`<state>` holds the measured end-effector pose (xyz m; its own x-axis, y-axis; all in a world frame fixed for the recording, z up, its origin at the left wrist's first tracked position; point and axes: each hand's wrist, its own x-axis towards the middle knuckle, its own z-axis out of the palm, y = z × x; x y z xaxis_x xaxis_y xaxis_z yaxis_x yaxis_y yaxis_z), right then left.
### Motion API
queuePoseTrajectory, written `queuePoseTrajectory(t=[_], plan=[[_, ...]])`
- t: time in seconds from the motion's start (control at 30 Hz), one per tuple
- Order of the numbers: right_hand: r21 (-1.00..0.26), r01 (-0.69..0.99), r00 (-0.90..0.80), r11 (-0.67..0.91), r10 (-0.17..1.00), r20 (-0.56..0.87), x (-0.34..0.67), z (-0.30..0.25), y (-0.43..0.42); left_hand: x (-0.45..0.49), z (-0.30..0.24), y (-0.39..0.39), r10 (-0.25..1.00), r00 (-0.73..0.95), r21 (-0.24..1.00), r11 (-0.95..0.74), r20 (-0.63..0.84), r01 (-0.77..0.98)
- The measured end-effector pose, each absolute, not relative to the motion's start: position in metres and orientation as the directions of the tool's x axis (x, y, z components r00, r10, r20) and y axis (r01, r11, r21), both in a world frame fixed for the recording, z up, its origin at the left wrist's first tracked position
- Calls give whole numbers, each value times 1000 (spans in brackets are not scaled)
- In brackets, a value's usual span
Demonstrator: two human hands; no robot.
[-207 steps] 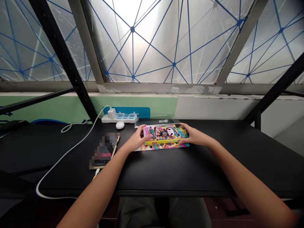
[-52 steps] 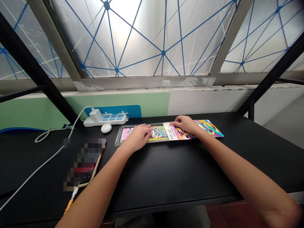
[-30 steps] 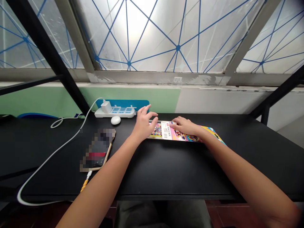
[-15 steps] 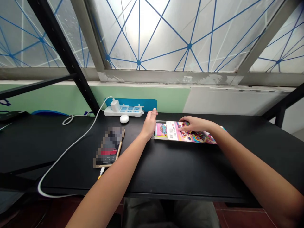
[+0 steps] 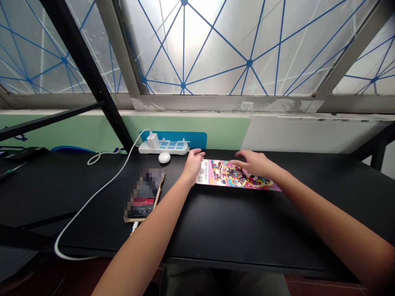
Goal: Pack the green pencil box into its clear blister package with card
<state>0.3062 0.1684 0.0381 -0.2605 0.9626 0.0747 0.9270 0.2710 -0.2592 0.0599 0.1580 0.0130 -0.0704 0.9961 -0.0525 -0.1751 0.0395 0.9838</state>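
Printed card (image 5: 222, 176) lay flat beneath the right hand (image 5: 256, 163), its fingers wide, and reached the left hand (image 5: 193, 166), fingers bent, grip unclear. How much remained undone couldn't be told.

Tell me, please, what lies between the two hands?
The colourful printed card lies between the left hand and the right hand, as the head view shows.

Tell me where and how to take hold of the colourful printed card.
Best pinch the colourful printed card midway along its near long edge, probably from the front: it lies long and flat, that stretch is exposed, the left hand is at its left end and the right hand over its right part.
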Motion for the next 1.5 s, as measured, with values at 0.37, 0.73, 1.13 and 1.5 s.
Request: queuePoseTrajectory(t=[0.37, 0.73, 1.13, 1.5], plan=[[-907, 420, -9, -42, 999, -50, 397, -4, 131, 63, 14, 155, 995, 38, 940, 95, -87, -328], [-925, 373, -43, -78, 994, -101, 394, 1, 128, 66, 18, 152, 983, -49, 915, 143, -174, -376], [-856, 480, 53, 190, 968, 244, 386, 8, 120, 65, 31, 148, 1000, -13, 999, -5, 4, -53], [-335, 589, -555, 735, 670, 493, 377, 8, 65, 26, 52, 76, 947, 281, 752, -296, 154, 589]])
